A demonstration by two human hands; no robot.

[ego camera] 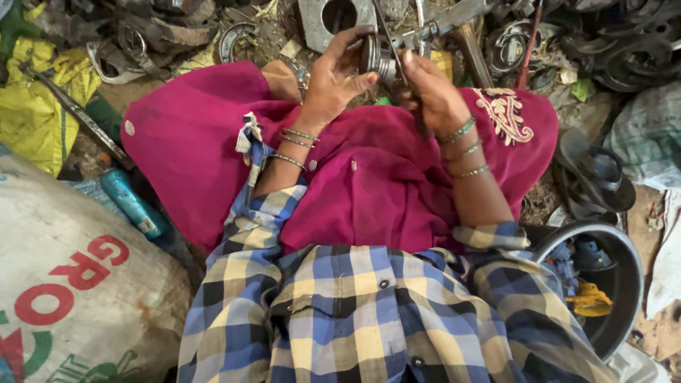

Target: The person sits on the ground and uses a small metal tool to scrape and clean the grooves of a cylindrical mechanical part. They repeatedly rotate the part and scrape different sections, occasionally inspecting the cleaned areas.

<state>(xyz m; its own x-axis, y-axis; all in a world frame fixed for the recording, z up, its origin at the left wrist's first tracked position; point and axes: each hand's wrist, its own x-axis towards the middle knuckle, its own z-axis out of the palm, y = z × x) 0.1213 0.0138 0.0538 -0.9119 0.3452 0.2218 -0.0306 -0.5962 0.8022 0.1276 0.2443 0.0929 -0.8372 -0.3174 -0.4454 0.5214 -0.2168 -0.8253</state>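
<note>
Checked shirt (369, 312), left hand (333, 78) gripping round grey metal part (374, 58)

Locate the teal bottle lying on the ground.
In the head view the teal bottle lies at the person's left, between the big white printed sack and the magenta cloth over the lap.

- Ahead of the left hand (330, 81) and right hand (433, 96), a heap of grey scrap metal rings and plates (567, 42) crowds the ground; little bare floor shows there
- The magenta cloth over the lap (369, 177) lies open between the forearms
- Left: a white printed woven sack (71, 284) blocks the way; right: a dark round metal basin (624, 284) stands close
</note>
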